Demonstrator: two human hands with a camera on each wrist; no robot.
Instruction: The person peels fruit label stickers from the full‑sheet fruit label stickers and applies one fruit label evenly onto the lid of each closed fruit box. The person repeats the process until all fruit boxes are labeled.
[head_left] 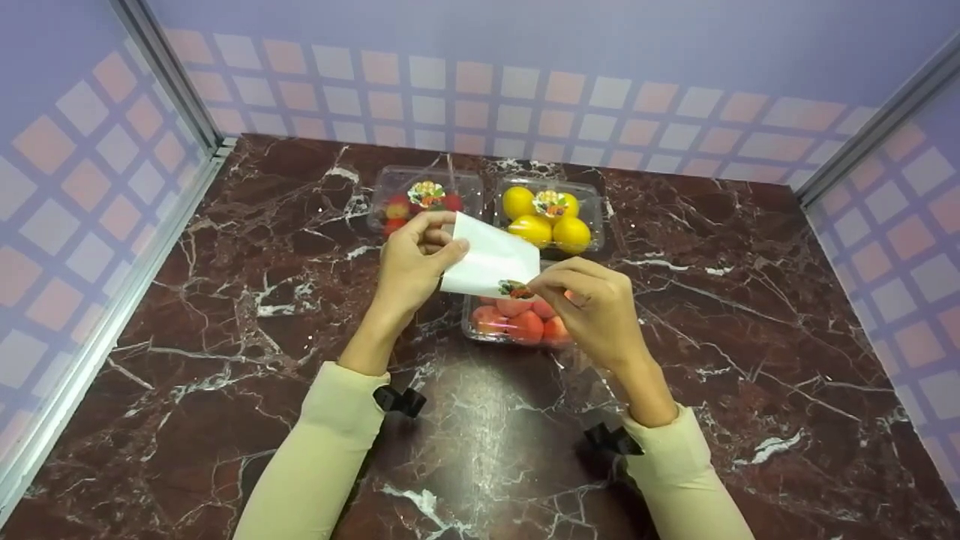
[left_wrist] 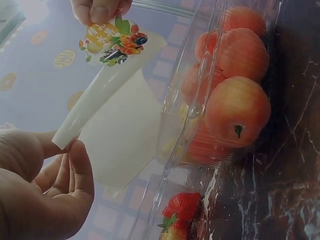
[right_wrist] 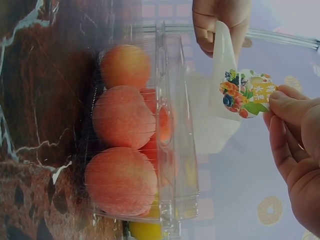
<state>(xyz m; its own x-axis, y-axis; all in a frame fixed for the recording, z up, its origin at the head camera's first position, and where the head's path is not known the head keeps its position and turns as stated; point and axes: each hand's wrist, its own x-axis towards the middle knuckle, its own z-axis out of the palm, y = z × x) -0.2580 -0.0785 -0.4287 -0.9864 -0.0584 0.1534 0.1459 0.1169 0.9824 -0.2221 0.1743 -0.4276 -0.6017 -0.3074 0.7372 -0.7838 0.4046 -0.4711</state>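
My left hand (head_left: 412, 259) pinches the left end of a white backing sheet (head_left: 487, 255) between thumb and fingers. Between the thumb and finger of my right hand (head_left: 596, 307) is the edge of a round fruit-print sticker (right_wrist: 246, 95). In the right wrist view most of the sticker stands away from the sheet, its inner side still overlapping the sheet's curled edge. Below both hands sits a clear plastic box of peaches (head_left: 525, 328), partly hidden by the sheet and the right hand. The box lid looks shut in the wrist views.
Behind stand two more clear boxes, one with strawberries (head_left: 395, 206) on the left and one with yellow lemon-like fruit (head_left: 530, 231) on the right. Each bears a round fruit sticker on its lid. Patterned panels (head_left: 517, 97) wall in the dark marbled table (head_left: 225, 360).
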